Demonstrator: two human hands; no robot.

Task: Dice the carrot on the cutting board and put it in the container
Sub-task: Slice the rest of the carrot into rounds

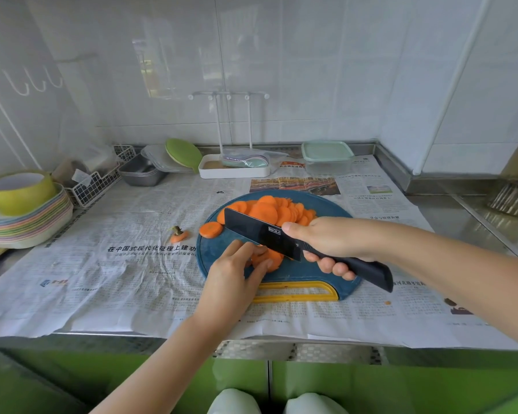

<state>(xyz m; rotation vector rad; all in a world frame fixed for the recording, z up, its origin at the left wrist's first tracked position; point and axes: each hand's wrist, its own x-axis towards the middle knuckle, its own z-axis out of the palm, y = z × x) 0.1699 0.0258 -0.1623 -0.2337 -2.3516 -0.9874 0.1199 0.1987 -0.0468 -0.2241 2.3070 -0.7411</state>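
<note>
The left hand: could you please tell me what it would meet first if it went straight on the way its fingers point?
The stack of carrot slices that the left hand holds. Just beyond them, it would likely meet the knife.

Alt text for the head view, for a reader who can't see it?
A right hand grips a black knife over a blue cutting board, its blade above a small stack of carrot slices that the left hand pinches. A larger pile of slices lies at the board's far side; a lidded clear container stands behind on newspaper.
</note>
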